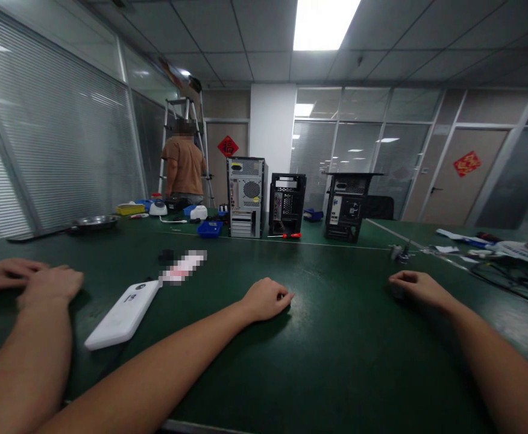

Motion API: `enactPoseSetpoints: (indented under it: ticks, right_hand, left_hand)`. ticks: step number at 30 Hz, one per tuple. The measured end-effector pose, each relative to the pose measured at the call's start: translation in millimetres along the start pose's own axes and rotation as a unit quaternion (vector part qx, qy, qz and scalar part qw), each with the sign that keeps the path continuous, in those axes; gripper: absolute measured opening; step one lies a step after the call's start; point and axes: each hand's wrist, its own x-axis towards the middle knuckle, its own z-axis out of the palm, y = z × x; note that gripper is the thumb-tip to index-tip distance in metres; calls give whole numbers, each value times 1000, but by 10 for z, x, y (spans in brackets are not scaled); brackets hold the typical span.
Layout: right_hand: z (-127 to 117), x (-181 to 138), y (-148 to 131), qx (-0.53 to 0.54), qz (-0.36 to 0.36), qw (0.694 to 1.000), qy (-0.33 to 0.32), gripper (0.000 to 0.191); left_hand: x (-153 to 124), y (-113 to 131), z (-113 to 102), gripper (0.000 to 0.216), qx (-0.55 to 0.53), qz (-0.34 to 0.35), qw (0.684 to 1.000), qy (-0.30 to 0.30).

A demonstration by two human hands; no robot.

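Observation:
My left hand rests on the green tabletop near the middle, its fingers curled closed. A dark spot shows between thumb and fingers; what is inside, if anything, is hidden. Further right, my right hand is also closed, its fingertips pressed down toward the table. Something small and greyish shows beneath them, too indistinct to name. Beyond that hand lies a small cluster of metal parts. A white slab-shaped device with a dark round spot lies left of my left forearm.
Another person's hands rest at the left edge. Three computer cases stand across the table, a red-handled screwdriver before the middle one. Blue trays, a metal bowl and black cables lie around. A person stands by a ladder.

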Motion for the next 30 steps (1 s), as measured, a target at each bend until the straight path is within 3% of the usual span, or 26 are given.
enactPoseSetpoints:
  ticks: [6, 12, 17, 24, 27, 30]
  right_hand:
    - [51, -73, -69, 16, -41, 998, -36, 59]
    - [218, -39, -184, -59, -91, 994, -4, 55]
    - [581, -219, -763, -110, -218, 970, -1, 47]
    - [1302, -849, -1832, -153, -404, 896, -101, 34]
    - [1532, -1073, -2028, -149, -444, 877, -109, 28]
    - [1651, -1156, -2062, -148, -443, 879, -90, 29]
  left_hand:
    - [-4, -1, 9, 41, 1, -6, 1000, 4]
    - [-13, -4, 7, 44, -2, -5, 1000, 2]
    - [-11, 7, -13, 45, -9, -8, 1000, -4]
    - [-21, 78, -27, 48, -16, 19, 1000, -12]
    - [-29, 87, -24, 41, -6, 54, 998, -17]
    - [-35, 60, -30, 40, 10, 63, 998, -14]
